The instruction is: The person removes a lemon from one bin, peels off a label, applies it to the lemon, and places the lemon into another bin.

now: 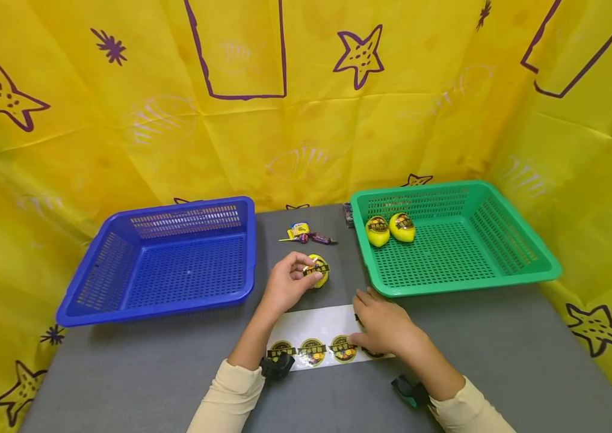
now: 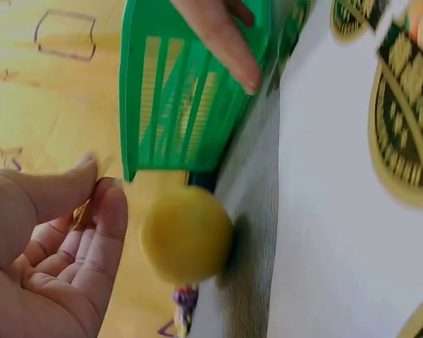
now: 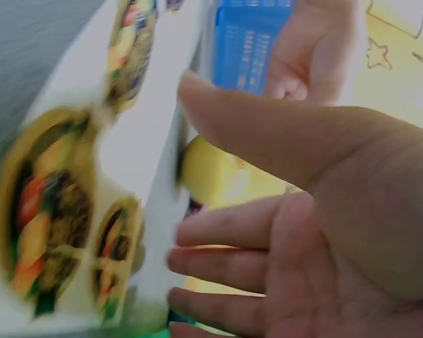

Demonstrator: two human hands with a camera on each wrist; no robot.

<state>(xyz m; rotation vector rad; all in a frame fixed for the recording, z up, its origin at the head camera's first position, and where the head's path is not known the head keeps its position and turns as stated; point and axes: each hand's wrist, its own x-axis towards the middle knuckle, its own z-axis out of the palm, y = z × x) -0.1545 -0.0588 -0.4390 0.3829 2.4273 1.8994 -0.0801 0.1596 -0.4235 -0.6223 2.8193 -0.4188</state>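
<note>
Two hands work at the near middle of a grey worktop [image 1: 500, 361]. The person's left hand [image 1: 286, 284] curls its fingers round a yellow egg-shaped toy [image 1: 319, 270], steadying it on the surface, apparently so the round label across its face can be pressed flat. The right hand [image 1: 384, 328] lies with relaxed, straight fingers on a white sticker sheet [image 1: 316, 328] near the front edge, seemingly pinning it down; three round labels show on the sheet, and any others lie hidden under the hand. Two labelled yellow eggs [image 1: 389, 230] sit in the far left corner of a green basket [image 1: 522, 273] at the right side. A blue basket [image 1: 165, 300] stands at the left side. Some small wrapped sweets [image 1: 306, 234] lie between the baskets toward the back edge. Yellow cloth [image 1: 94, 132] printed with purple stars walls the table on three sides.
</note>
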